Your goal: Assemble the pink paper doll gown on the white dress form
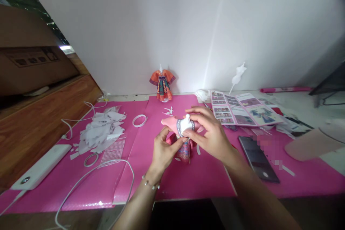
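Observation:
Both hands hold a small white doll mannequin (185,124) dressed in a pink paper costume with a patterned skirt (184,151), just above the pink mat (205,176). My left hand (164,151) pinches the costume at the waist from below. My right hand (208,131) grips the torso and pink sleeve from the right, fingers curled over the top. A finished doll in an orange and teal costume (162,83) stands at the back by the wall.
A pile of white paper scraps (101,131), two white tape rings (139,120) and a white power bank (40,167) with cable lie left. An instruction leaflet (242,107), a dark phone (257,158) and a bare white mannequin (238,73) sit right.

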The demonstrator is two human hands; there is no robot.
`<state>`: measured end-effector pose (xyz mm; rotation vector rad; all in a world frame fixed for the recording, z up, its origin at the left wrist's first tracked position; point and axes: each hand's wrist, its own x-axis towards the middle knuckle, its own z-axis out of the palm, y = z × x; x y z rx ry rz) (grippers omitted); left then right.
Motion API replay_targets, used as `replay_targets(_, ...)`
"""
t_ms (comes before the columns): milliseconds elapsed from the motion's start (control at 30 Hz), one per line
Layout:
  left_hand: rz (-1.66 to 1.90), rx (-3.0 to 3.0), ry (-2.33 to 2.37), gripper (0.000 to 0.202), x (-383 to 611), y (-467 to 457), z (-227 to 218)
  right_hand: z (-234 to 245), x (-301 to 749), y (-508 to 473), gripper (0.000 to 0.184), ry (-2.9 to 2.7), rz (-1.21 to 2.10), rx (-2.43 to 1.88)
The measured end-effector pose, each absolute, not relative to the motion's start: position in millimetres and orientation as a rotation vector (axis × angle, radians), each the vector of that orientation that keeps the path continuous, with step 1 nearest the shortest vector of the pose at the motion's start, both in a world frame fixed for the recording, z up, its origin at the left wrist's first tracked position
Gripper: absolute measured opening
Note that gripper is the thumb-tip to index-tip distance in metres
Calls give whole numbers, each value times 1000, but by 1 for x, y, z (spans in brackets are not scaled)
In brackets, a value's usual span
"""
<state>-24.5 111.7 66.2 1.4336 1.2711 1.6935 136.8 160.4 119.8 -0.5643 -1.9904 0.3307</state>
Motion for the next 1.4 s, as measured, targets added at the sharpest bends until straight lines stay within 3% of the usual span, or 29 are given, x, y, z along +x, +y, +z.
replay_targets(200, 1679, 1442, 1315, 27, -25, 113, 65, 120, 142, 163, 27, -1974, 374, -550)
replay_targets(533, 1680, 1412, 1320, 29, -24, 114, 67, 116, 149, 167, 20, -1988, 369, -581)
replay_targets(767, 1667, 1406, 1296, 30, -23, 113, 66, 113, 145, 159, 21, -1897, 535, -624)
replay_targets(1000, 1675, 1470, 1321, 21, -24, 112, 61, 123, 125, 153, 31, -1896, 398, -747)
replay_targets(1400, 1668, 1471, 1367, 27, -24, 114, 59, 124, 118, 154, 14, -1932, 250, -775)
